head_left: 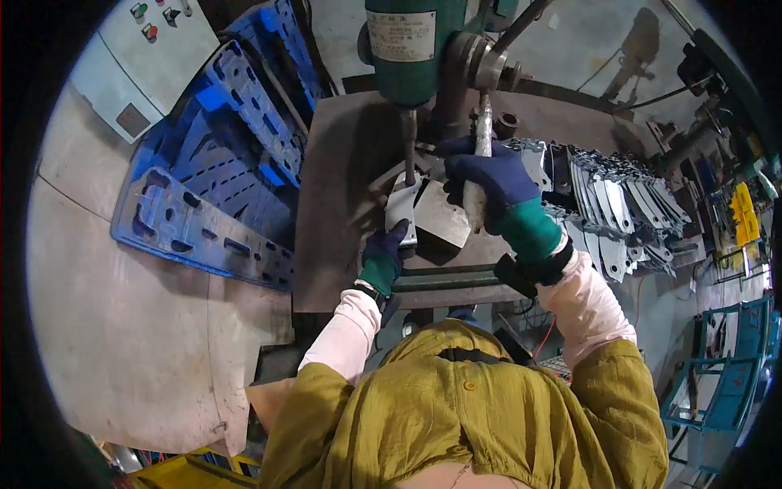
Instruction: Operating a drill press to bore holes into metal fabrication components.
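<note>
The left hand (386,248) pinches the near end of a metal plate (400,205); the plate lies beneath the spindle (410,148) of a green drill press (411,77); the right hand (507,178) wraps round a worn lever handle (485,129); a metal block (445,220) sits just right of the plate; flat metal parts (607,200) are piled farther right on the tabletop (332,204).

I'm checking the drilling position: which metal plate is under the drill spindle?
The metal plate with its near end in the left grip; the other plates lie piled to the right.
</note>
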Tool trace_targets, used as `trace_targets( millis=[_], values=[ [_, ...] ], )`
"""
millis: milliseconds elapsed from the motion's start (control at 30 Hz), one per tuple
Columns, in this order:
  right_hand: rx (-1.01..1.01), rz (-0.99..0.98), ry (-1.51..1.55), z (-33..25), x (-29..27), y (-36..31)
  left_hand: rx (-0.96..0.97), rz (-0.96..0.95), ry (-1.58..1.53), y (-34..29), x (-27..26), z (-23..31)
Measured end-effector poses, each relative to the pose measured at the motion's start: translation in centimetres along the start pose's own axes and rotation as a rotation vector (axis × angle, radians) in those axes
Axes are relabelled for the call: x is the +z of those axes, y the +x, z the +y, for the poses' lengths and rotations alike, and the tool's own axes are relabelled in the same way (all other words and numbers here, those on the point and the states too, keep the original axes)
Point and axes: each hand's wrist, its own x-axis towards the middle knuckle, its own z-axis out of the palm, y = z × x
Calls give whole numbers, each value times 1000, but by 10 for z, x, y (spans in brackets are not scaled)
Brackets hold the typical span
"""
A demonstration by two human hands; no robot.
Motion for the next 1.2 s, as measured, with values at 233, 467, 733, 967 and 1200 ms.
trace_targets(
  millis=[233, 467, 733, 967, 1200],
  values=[
    [-126, 260, -228, 39, -8, 31, 125, 101, 486, 66, -36, -47],
    [-268, 514, -540, 57, -21, 45, 226, 94, 722, 34, -25, -23],
    [-556, 722, -900, 53, -27, 56, 173, 104, 840, 11, -9, 4],
    [-629, 752, -984, 59, -34, 68, -13, 12, 225, 27, -18, -21],
    [-844, 785, -1126, 70, -46, 79, -30, -44, 53, -2, -6, 5]
  ],
)
